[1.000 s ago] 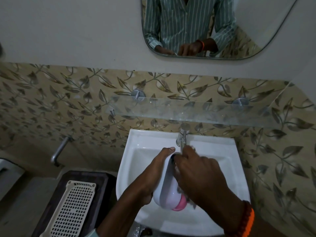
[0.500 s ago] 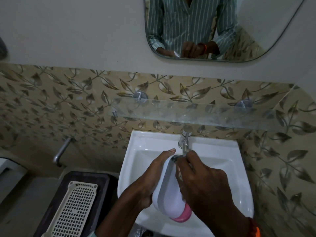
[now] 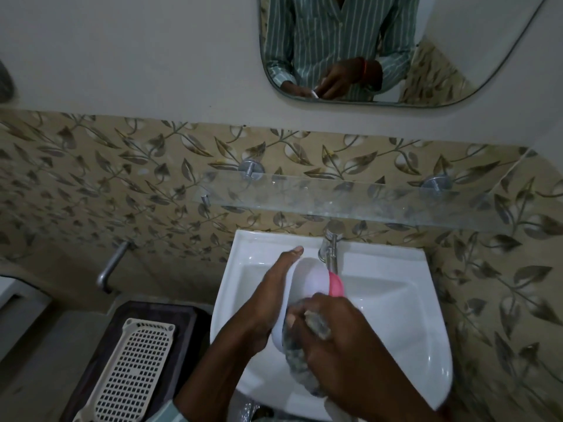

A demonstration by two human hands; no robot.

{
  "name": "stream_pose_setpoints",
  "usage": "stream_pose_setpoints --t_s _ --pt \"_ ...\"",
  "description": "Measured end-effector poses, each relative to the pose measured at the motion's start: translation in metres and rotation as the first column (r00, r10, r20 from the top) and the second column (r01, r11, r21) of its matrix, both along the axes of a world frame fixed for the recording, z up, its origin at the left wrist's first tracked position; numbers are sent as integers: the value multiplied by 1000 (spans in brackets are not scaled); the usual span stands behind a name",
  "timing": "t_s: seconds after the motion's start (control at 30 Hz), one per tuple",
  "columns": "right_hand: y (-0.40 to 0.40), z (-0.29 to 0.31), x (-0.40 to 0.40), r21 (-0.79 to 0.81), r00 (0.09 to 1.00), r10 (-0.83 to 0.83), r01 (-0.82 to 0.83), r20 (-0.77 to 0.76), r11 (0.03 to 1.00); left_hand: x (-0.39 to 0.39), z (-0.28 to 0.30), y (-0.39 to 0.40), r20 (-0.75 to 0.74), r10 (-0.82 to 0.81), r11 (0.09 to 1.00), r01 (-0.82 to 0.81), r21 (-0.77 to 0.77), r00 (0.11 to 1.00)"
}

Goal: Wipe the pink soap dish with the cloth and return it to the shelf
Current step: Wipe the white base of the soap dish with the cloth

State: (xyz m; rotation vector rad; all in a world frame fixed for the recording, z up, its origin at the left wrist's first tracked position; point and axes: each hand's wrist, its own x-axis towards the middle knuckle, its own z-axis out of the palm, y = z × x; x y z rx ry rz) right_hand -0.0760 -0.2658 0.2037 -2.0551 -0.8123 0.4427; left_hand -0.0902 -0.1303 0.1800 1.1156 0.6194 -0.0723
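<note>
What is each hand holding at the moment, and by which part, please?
The left hand grips the soap dish along its left long edge, over the sink. The right hand holds the bunched cloth against the dish's near end.

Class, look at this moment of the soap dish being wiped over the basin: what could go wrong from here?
1. The left hand holds the soap dish on edge over the sink; pressure from the cloth in the right hand could slip it loose.
2. The dish's pink end sits close to the tap and may knock it.
</note>
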Motion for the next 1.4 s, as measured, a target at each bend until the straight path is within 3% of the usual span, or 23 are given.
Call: stream_pose_setpoints --t_s 0.07,0.2,0.3,0.4,0.47,0.57,0.67,0.77,0.9,1.07,1.1,1.23,1.4 --pt "-10 1 -5 -26 995 97 -98 -38 995 3 -1 3 -50 21 997 -17 77 999" --pt "-23 1 8 -229 984 146 -120 100 966 2 -14 2 -141 25 995 -11 104 990" --pt "-30 18 20 -20 995 6 -4 96 1000 0 -15 0 -146 1 995 14 100 989" --pt "-30 38 29 220 974 -56 7 218 976 -2 -17 -4 -118 -82 991 94 100 990" --pt "-24 40 31 241 943 -57 -25 329 970 -4 -15 -10 -59 -95 992 99 79 994" --pt "-16 26 20 124 913 -5 -50 409 991 -3 -10 -15 -39 -48 995 45 -88 998" --pt "-18 10 2 62 942 -9 -13 335 998 -3 -1 -20 -7 1 983 -2 -186 1000" --pt "-15 2 4 86 947 -64 39 316 996 -8 7 -25 -31 30 987 -34 -157 999" --pt "-11 5 18 262 984 -167 177 -60 949 -3 10 -27 -15 32 985 -34 -167 999" --pt "-19 9 25 427 907 -180 345 -380 836 -6 -3 -22 8 159 960 -152 -234 987" --pt "-18 8 23 415 922 -193 329 -336 848 -7 -7 -22 17 181 948 -170 -268 983" --pt "-14 12 15 333 966 -240 197 95 922 -5 -12 -20 -1 201 939 -193 -286 980" --pt "-7 24 32 319 962 -198 131 188 939 -2 -13 -24 -36 280 928 -280 -247 959"
